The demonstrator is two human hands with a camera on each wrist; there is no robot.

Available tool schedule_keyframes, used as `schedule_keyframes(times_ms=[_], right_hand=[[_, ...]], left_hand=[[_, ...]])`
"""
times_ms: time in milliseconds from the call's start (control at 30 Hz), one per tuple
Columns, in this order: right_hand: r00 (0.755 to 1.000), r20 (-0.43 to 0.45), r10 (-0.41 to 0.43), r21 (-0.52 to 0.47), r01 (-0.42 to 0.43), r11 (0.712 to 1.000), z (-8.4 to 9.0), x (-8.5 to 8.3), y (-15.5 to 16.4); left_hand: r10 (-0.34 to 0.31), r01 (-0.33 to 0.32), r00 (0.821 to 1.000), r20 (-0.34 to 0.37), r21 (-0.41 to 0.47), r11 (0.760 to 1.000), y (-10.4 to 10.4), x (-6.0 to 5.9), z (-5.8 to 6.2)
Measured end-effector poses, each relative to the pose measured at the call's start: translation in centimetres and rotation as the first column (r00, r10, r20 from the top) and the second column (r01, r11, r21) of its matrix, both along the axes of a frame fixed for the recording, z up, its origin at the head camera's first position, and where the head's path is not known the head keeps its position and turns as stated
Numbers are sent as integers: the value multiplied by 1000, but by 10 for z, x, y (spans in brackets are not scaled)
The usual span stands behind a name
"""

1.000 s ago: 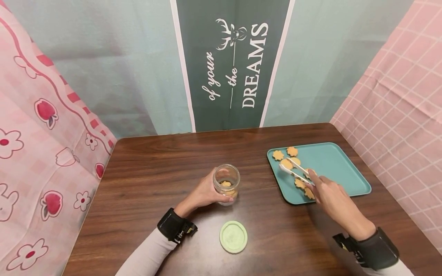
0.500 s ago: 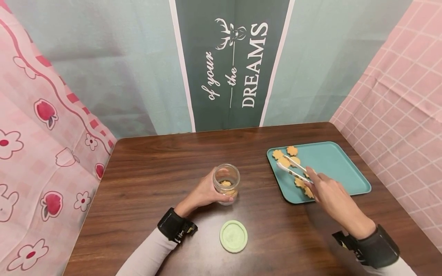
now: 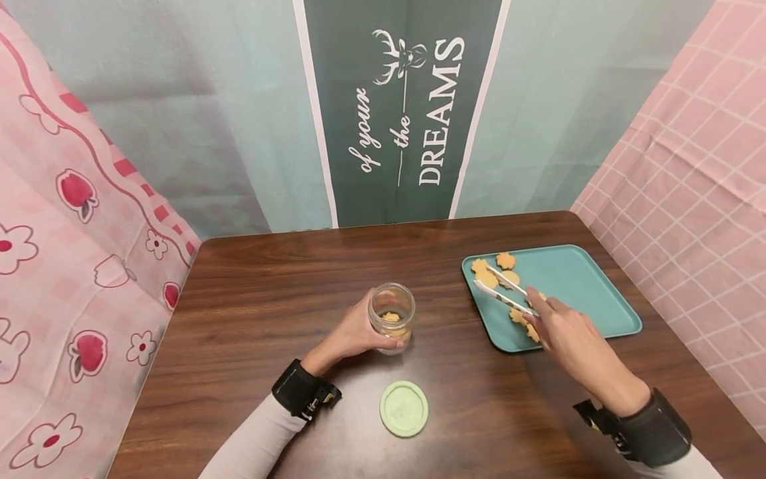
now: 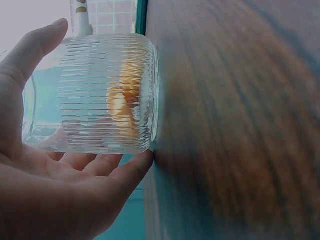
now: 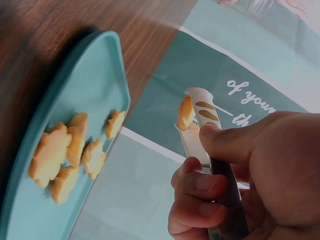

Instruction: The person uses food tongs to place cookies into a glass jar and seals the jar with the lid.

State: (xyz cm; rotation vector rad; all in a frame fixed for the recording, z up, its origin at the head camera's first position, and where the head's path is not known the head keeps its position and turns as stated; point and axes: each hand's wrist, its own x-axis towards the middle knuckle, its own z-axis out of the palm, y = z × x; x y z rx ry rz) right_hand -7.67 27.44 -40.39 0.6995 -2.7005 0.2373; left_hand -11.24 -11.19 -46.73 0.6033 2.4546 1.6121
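One glass jar (image 4: 75,95) appears to stand upright on the bench (image 3: 269,279), and we find the left hand (image 3: 358,330) clamped round its side, thumb on the near face. We note its mouth is uncovered and cookies (image 4: 121,107) lie at the bottom. Well apart from it, we observe the right hand (image 3: 568,336) closed about the tongs (image 5: 205,110); in the right wrist view their tips pinch a single cookie (image 5: 186,111). We place this cookie over the left end of the teal tray (image 3: 586,286), where further pieces (image 3: 505,260) lie grouped, some round and some flower-shaped. We record a green lid (image 3: 403,408) flat on the bench, nearer the person than the jar and touching neither hand.
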Motion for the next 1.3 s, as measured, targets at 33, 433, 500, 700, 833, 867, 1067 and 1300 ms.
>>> schedule_keyframes(times_ms=[33, 433, 500, 700, 833, 867, 1067, 1300], right_hand=[[1000, -9, 8, 1, -8, 1000, 1, 0, -1], [996, -62, 62, -11, -63, 998, 8, 2, -8], [996, -59, 64, -11, -65, 998, 8, 2, -9], [990, -104, 98, -7, -99, 995, 8, 0, -12], [983, -139, 120, -16, -123, 992, 11, 0, -15], [982, -145, 122, -18, -126, 992, 12, 0, -16], [981, -151, 126, -23, -131, 991, 16, 0, -21], [979, -145, 144, -21, -149, 989, 18, -1, -22]], left_hand=[[2, -2, 1000, 0, -3, 1000, 0, 0, 0], [-11, 11, 1000, -5, 23, 1000, -1, 0, -3], [-14, 14, 1000, -2, 27, 1000, -2, 0, -3], [-15, 15, 1000, -1, 31, 999, -2, 1, 0], [-12, 12, 1000, -5, 27, 1000, -2, 1, 1], [-11, 11, 1000, -5, 26, 1000, -1, 1, 1], [-7, 7, 1000, 6, 24, 1000, -2, 1, 0], [-4, 4, 1000, 5, 22, 1000, -2, 0, 1]])
